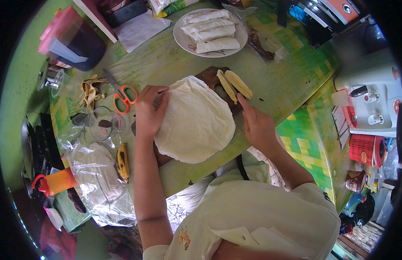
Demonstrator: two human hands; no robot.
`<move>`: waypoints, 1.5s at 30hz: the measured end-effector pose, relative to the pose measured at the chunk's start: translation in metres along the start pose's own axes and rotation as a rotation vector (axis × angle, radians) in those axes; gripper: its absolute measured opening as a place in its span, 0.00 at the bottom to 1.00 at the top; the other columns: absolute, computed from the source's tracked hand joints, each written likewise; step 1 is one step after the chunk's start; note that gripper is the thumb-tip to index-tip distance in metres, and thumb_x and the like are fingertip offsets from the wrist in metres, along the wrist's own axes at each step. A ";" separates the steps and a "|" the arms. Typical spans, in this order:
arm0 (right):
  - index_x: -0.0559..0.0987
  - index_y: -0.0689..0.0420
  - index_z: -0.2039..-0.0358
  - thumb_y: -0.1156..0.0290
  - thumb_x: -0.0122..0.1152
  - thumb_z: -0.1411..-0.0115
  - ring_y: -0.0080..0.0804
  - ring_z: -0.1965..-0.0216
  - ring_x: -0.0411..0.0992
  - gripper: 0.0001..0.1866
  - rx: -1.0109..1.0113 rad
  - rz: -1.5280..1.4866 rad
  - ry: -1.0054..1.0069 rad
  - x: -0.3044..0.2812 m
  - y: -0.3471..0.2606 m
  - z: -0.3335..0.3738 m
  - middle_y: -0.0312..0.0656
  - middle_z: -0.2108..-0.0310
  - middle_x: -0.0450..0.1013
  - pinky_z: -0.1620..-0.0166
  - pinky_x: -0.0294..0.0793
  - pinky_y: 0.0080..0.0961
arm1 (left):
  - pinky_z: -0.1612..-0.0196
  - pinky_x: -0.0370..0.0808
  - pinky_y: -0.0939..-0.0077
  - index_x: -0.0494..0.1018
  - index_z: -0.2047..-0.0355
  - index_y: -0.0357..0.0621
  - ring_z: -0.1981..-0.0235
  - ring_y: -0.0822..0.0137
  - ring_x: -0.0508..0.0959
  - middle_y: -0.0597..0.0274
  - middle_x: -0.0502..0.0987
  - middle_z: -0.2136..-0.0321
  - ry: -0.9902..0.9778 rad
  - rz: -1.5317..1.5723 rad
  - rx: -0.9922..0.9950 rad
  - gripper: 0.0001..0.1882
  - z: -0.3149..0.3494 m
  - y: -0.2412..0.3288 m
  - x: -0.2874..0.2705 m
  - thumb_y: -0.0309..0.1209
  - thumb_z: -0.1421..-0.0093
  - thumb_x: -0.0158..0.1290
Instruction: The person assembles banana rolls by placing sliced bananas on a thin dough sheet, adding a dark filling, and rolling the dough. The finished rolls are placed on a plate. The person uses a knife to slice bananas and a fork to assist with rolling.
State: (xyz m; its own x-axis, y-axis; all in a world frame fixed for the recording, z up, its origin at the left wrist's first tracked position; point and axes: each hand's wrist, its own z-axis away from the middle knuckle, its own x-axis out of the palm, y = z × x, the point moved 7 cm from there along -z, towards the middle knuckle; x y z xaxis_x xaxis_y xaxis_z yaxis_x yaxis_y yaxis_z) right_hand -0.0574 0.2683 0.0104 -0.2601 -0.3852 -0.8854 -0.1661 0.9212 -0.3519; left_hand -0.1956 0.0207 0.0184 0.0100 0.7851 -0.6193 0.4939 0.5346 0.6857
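Note:
A round, thin white wrapper sheet [194,121] with a ragged edge lies over a dark wooden board [207,78]. My left hand [151,108] has its upper left edge pinched between thumb and fingers. At the board's right end, two long pale banana slices [238,83] lie side by side, a narrow dark strip between them. My right hand [258,125] is just below these slices. Its index finger is stretched out with the tip at their lower end, and the other fingers are partly hidden. I see nothing held in it.
A white plate [178,38] of rolled wrappers stands at the back. On the left are orange-handled scissors [123,96], banana peel [91,90], a glass measuring cup [101,123], a spotted banana [122,162] and a plastic-wrapped stack [95,173]. A pink-lidded pitcher [73,39] stands far left.

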 end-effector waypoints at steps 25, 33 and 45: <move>0.64 0.56 0.37 0.77 0.48 0.35 0.57 0.67 0.76 0.25 0.250 -0.315 0.156 -0.022 0.031 -0.001 0.57 0.60 0.75 0.64 0.74 0.45 | 0.59 0.75 0.68 0.78 0.63 0.36 0.63 0.56 0.80 0.52 0.79 0.67 0.019 -0.022 0.034 0.08 -0.001 0.003 0.000 0.21 0.45 0.58; 0.67 0.59 0.42 0.73 0.55 0.39 0.56 0.59 0.72 0.24 0.281 0.165 0.218 -0.029 0.077 -0.011 0.55 0.56 0.70 0.58 0.72 0.45 | 0.60 0.75 0.67 0.78 0.64 0.35 0.64 0.54 0.80 0.52 0.79 0.66 0.017 -0.037 0.057 0.08 -0.002 0.007 -0.001 0.20 0.45 0.58; 0.67 0.62 0.48 0.74 0.64 0.47 0.55 0.58 0.72 0.26 0.236 -0.043 -0.030 -0.014 0.063 -0.035 0.58 0.56 0.68 0.56 0.73 0.45 | 0.57 0.74 0.67 0.78 0.63 0.36 0.63 0.55 0.79 0.52 0.79 0.66 0.011 -0.003 0.044 0.08 -0.001 0.006 -0.003 0.21 0.45 0.58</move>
State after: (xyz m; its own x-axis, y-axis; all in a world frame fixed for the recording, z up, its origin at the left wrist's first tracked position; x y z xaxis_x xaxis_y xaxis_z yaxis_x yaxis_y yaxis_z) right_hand -0.0972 0.3295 0.0114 -0.2291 -0.4253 -0.8756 0.0519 0.8929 -0.4473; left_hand -0.1932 0.0221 0.0242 -0.0010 0.7871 -0.6169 0.5319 0.5228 0.6661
